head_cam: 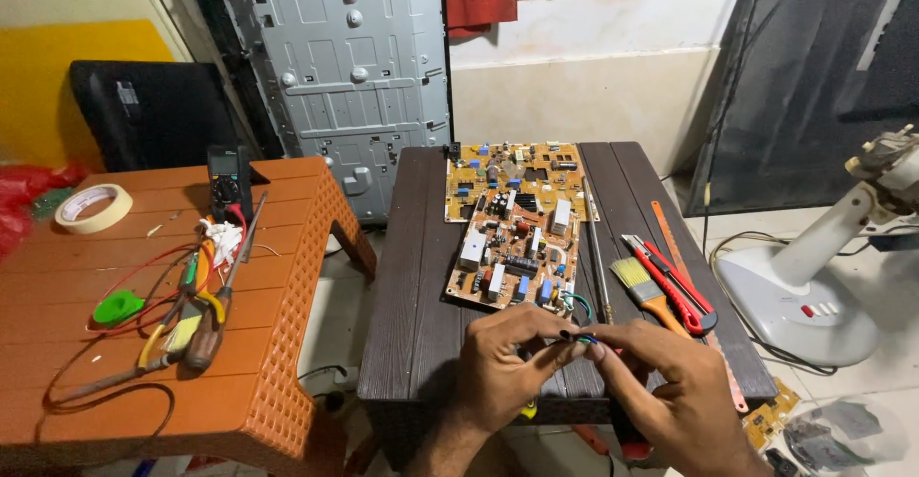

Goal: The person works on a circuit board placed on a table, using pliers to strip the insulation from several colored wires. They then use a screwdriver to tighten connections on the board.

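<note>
Your right hand (pixel 684 386) and left hand (pixel 503 362) meet at the near edge of the dark wood-grain table (pixel 412 295), fingertips pinching the small bundle of blue, green and black wires (pixel 577 335) between them. At twelve o'clock from the wires lies the yellow-brown circuit board (pixel 517 252) they run from. At two o'clock rest a yellow-bristled brush with orange handle (pixel 646 290) and red-handled cutters (pixel 675 281). At nine o'clock stands the orange plastic table (pixel 278 286).
</note>
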